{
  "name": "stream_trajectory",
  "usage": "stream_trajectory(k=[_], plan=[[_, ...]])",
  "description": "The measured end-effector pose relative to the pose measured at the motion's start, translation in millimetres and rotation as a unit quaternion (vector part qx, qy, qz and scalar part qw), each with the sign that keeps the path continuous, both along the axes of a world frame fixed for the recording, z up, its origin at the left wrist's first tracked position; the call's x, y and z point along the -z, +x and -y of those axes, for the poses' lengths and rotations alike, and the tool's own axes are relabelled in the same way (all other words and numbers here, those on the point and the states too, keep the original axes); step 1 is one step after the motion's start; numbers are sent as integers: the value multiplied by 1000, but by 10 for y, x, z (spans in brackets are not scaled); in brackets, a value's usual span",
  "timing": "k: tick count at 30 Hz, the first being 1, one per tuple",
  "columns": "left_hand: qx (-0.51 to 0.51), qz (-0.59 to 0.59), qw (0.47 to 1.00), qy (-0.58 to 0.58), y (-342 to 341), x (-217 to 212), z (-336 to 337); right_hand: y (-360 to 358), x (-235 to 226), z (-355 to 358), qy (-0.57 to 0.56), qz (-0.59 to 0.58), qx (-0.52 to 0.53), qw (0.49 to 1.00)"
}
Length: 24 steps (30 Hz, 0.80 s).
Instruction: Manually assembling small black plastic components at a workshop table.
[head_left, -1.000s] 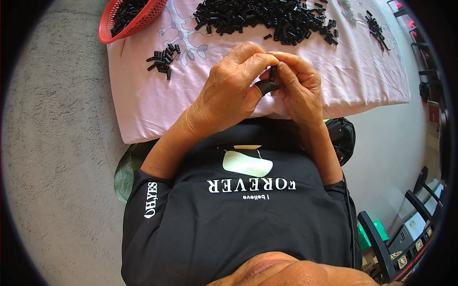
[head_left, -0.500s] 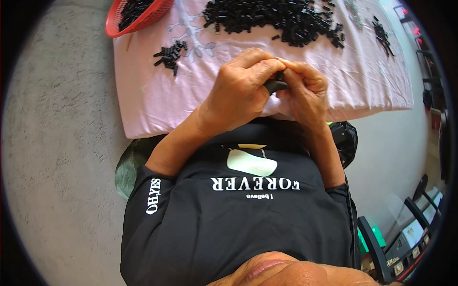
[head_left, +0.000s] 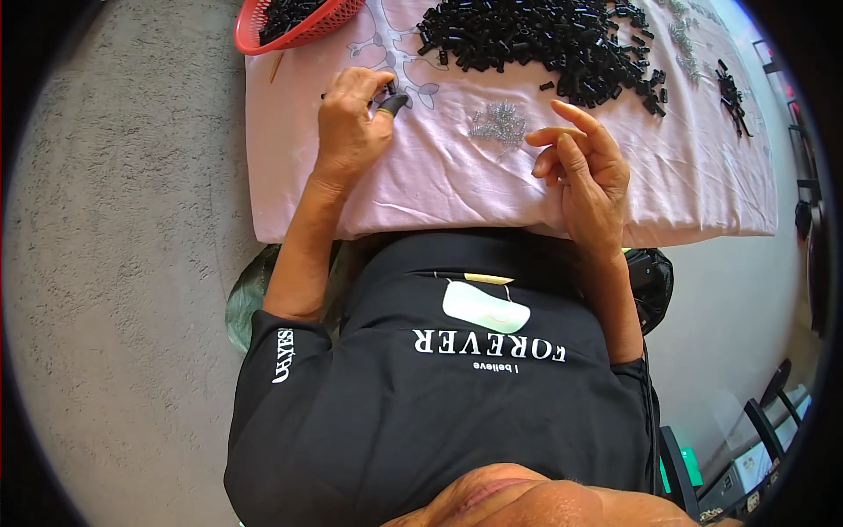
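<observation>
My left hand [head_left: 351,119] rests on the pink cloth-covered table [head_left: 439,189] and pinches a small black tube-shaped piece [head_left: 392,103] between thumb and fingers. It covers most of a little cluster of black pieces at the table's left side. My right hand [head_left: 584,171] hovers over the table's near edge, fingers apart and nothing in it. A small heap of tiny silvery parts [head_left: 498,121] lies between the two hands. A big pile of black pieces [head_left: 544,39] spreads across the far side of the table.
A red plastic basket [head_left: 294,22] with black pieces sits at the table's far left corner. Another small bunch of black pieces [head_left: 731,92] lies at the far right. Grey floor [head_left: 123,263] surrounds the table; dark furniture stands at the right rim.
Both hands were joined over one black piece in front of my chest. They have parted: the left carried the piece out to the left, the right opened and moved right.
</observation>
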State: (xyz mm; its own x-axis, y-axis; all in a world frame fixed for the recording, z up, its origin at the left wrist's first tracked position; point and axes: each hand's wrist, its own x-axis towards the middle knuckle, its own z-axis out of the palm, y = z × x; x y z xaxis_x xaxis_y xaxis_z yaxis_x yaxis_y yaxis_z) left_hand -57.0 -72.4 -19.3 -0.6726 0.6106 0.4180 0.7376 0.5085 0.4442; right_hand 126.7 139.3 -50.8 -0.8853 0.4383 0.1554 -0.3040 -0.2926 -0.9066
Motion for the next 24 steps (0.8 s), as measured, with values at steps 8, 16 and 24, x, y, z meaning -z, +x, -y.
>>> stream_trajectory(k=[8, 16, 24], plan=[[46, -107, 991, -65, -219, 194, 123, -85, -23, 40, -27, 13, 30, 999], [-4, -124, 992, -14, -144, 107, -151, -175, 58, 5, -51, -39, 124, 990], [50, -99, 994, -15, -240, 200, -551, -173, 69, 14, -50, -54, 124, 990]])
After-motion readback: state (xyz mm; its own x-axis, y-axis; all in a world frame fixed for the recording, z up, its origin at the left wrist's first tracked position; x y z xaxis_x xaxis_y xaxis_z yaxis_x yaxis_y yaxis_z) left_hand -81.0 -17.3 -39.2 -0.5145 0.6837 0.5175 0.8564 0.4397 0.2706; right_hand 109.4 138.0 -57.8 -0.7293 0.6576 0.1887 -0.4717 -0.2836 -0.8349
